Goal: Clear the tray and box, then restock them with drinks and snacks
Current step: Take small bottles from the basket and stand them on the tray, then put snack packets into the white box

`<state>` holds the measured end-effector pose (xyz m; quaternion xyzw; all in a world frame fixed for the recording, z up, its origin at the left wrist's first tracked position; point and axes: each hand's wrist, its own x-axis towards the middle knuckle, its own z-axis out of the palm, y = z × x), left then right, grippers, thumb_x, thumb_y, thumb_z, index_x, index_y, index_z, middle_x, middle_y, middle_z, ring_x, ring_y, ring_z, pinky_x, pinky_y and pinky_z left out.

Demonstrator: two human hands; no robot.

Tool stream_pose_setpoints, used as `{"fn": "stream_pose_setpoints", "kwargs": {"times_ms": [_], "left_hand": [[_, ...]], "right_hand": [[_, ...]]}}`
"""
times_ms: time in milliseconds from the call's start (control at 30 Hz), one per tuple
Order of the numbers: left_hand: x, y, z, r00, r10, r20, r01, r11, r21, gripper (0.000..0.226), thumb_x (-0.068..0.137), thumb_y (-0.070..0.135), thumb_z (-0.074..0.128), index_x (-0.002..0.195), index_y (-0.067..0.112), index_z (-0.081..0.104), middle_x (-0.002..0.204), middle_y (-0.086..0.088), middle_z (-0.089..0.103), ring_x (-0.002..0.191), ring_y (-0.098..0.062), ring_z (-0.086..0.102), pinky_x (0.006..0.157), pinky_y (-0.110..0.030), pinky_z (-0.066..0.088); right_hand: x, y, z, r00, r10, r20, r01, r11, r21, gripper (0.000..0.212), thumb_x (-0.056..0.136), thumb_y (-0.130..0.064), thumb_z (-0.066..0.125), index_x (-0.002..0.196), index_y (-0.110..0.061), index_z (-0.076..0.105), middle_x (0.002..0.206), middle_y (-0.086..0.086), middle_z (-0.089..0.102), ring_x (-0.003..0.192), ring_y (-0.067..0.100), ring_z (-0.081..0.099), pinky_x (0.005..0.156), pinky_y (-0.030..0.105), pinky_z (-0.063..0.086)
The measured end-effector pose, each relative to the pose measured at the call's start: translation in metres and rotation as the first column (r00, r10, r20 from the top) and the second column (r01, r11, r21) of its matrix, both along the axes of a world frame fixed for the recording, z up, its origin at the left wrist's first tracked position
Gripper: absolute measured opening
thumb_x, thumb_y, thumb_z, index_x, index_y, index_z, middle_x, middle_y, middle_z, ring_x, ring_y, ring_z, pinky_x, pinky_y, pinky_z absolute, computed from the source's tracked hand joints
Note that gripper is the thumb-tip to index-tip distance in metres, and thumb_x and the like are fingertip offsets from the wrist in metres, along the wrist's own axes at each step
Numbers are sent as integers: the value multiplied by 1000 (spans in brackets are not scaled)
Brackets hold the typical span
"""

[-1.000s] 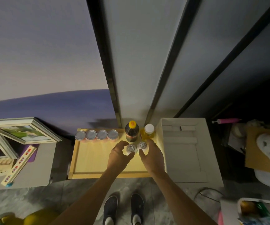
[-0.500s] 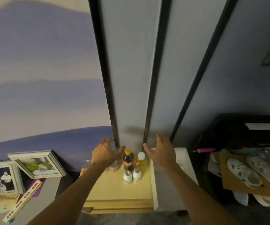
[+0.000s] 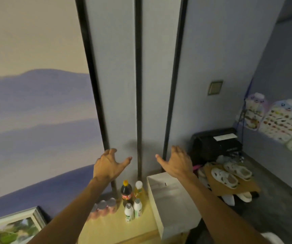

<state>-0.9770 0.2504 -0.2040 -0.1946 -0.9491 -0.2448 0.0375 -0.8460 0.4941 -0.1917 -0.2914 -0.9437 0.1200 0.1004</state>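
Wooden tray (image 3: 106,229) at bottom centre, stocked along the back edge: row of cans (image 3: 104,207), cola bottle (image 3: 126,192), yellow juice bottle (image 3: 138,190), two small white bottles (image 3: 128,213) in front. White box (image 3: 173,205) just beside tray on the right; no snacks seen in it. Probably rigid, smooth, weighty if full. Tall bottles tippy, best taken round the body below the shoulder; small ones light, pinch at the waist. Left grip (image 3: 108,166) and right grip (image 3: 178,162) raised above tray and box, fingers spread wide, holding nothing, touching nothing. Framed photo (image 3: 15,226) far left, shoes (image 3: 224,178) on floor right.
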Motion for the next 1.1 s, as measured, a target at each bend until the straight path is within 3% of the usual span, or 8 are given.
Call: {"fn": "stream_pose_setpoints", "kwargs": {"times_ms": [167, 300, 433, 633, 833, 933, 1100], "left_hand": [[39, -11, 14, 991, -132, -15, 132, 991, -1, 109, 74, 104, 36, 148, 26, 49, 148, -8, 58, 123, -33, 65, 98, -51, 59], [72, -15, 17, 968, -251, 3, 251, 968, 1, 111, 70, 107, 34, 148, 29, 48, 149, -7, 57, 117, -32, 68, 96, -53, 59], [124, -1, 18, 920, -388, 53, 388, 921, 12, 105, 75, 101, 44, 149, 28, 49, 149, -6, 57, 124, -32, 64, 101, -49, 55], [216, 44, 15, 817, -557, 151, 564, 825, -8, 102, 75, 99, 46, 150, 29, 48, 147, -5, 58, 128, -32, 61, 104, -53, 53], [311, 93, 3, 696, -699, 164, 706, 708, 22, 102, 72, 101, 44, 139, 26, 58, 139, 0, 63, 126, -26, 61, 105, -46, 51], [358, 116, -8, 637, -753, 167, 766, 643, -19, 98, 78, 94, 51, 144, 22, 57, 146, -2, 59, 132, -26, 58, 108, -45, 49], [422, 144, -35, 562, -796, 226, 825, 559, -83, 99, 81, 94, 48, 145, 19, 54, 144, -4, 58, 128, -25, 59, 97, -40, 50]], "right_hand": [[67, -32, 18, 992, -126, -16, 126, 992, 9, 106, 90, -87, 43, 161, -9, 35, 164, 16, 40, 150, 36, 37, 119, 52, 39], [129, -59, 20, 969, -246, -1, 246, 969, -25, 111, 89, -90, 40, 167, -12, 24, 173, 14, 26, 158, 38, 25, 125, 54, 30], [196, -71, 4, 929, -371, -14, 370, 928, -45, 108, 81, -99, 31, 160, -26, 35, 163, 11, 43, 145, 39, 45, 112, 53, 46], [312, -80, 14, 825, -563, 39, 564, 826, -10, 111, 85, -95, 36, 160, -13, 38, 163, 13, 44, 145, 37, 46, 109, 50, 49], [421, -78, 3, 679, -731, 68, 734, 676, -62, 108, 87, -91, 41, 160, -12, 39, 163, 15, 46, 147, 37, 45, 114, 50, 45], [471, -72, -16, 610, -785, 105, 792, 605, -82, 107, 85, -93, 41, 155, -13, 44, 157, 13, 51, 142, 36, 50, 110, 48, 48], [529, -62, -53, 539, -828, 153, 841, 520, -148, 104, 84, -91, 41, 151, -12, 48, 151, 14, 57, 136, 36, 56, 105, 45, 52]]}}
